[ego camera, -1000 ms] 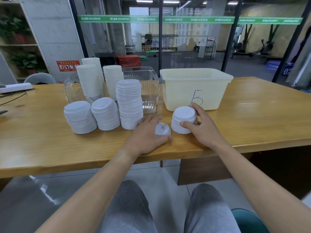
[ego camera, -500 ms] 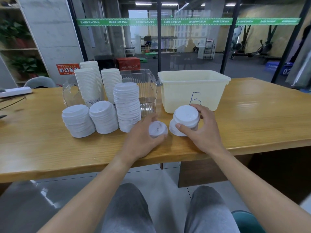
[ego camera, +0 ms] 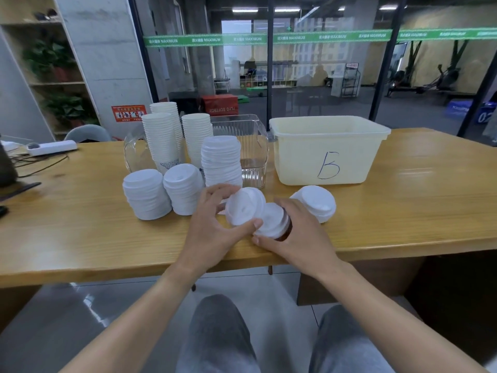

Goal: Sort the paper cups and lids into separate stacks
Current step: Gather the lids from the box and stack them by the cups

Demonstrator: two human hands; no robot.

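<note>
Both hands have come together near the table's front edge since the earlier frames: the left hand [ego camera: 215, 224], which lay on a single lid on the table, now holds that lid [ego camera: 243, 210] lifted and tilted, thumb under its near rim and fingers curled over the far side. The right hand [ego camera: 301, 235] has left the short lid pile [ego camera: 316, 204] and now grips a few lids [ego camera: 271, 220] taken from it, fingers wrapped round them, thumb at the near edge. The two held items touch, overlapping between the hands.

Wooden table [ego camera: 403, 211]: it carries everything. A cream plastic bin [ego camera: 328, 149] marked with a handwritten letter stands at the right rear. A clear plastic container [ego camera: 247, 146] stands just beside it to the left, partly screened by the tall lid stack [ego camera: 222, 162]. Three stacks of paper cups [ego camera: 162, 138] stand behind, with a glass jug [ego camera: 135, 154] half hidden at their left. Two lower lid stacks [ego camera: 146, 195] sit at the left front, touching one another. The left hand's knuckles hide the foot of the tall stack. The short lid pile lies on the table just beyond the right hand. A power strip [ego camera: 51, 148] lies at the far left edge.
</note>
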